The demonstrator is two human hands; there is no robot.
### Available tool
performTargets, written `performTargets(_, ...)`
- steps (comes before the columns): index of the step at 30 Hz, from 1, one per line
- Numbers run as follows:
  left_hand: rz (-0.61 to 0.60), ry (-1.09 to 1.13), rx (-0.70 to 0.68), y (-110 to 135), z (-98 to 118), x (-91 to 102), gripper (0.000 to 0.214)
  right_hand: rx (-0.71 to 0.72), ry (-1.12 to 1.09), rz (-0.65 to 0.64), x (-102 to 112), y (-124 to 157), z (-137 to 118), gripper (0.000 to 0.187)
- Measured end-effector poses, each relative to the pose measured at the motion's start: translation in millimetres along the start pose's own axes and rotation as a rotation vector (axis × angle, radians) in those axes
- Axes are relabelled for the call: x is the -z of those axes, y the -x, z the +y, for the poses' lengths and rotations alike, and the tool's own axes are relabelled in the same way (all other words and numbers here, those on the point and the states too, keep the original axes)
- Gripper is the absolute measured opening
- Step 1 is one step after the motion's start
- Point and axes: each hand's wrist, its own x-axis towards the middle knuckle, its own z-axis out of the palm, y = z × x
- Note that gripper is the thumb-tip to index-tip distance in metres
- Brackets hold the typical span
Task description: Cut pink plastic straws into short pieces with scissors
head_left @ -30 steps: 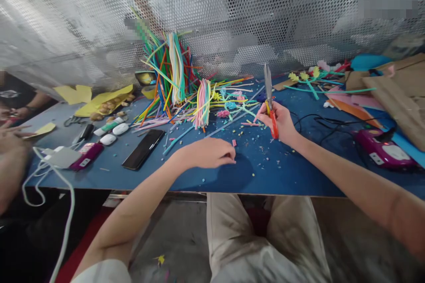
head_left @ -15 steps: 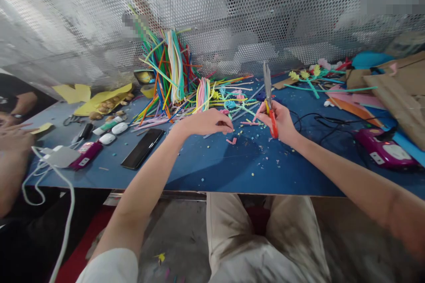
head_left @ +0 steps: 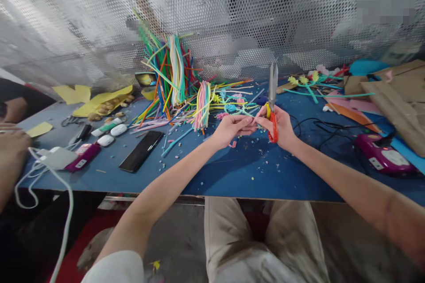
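Our right hand (head_left: 284,128) clasps scissors (head_left: 272,99) lengthwise, blades (head_left: 272,82) toward the bench's (head_left: 229,179) far edge. Our left hand (head_left: 235,128) meets a pink strip (head_left: 260,114), pinch unclear.

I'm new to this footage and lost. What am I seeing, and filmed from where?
No machine here: these are one person's bare hands, seen from a camera worn on their head, looking forward and down. The right hand holds red-handled scissors, blades pointing away, and, seemingly, a pink strip. The left hand is right at that strip; whether it grips it is unclear. On the blue table lie a black phone, bundled colourful stems and small scraps. The arm at the left edge is someone else's.
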Motion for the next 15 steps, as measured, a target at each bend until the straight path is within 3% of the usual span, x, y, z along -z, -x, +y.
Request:
performTargets(6,-0.044,0.105,-0.045,3,-5,-1.8,0.036,-0.036,0.028,0.003,-3,0,-1,0.029)
performTargets(15,-0.046,0.039,-0.028,2,-6,6.2,0.042,-0.062,0.039,0.001,-3,0,9,0.034)
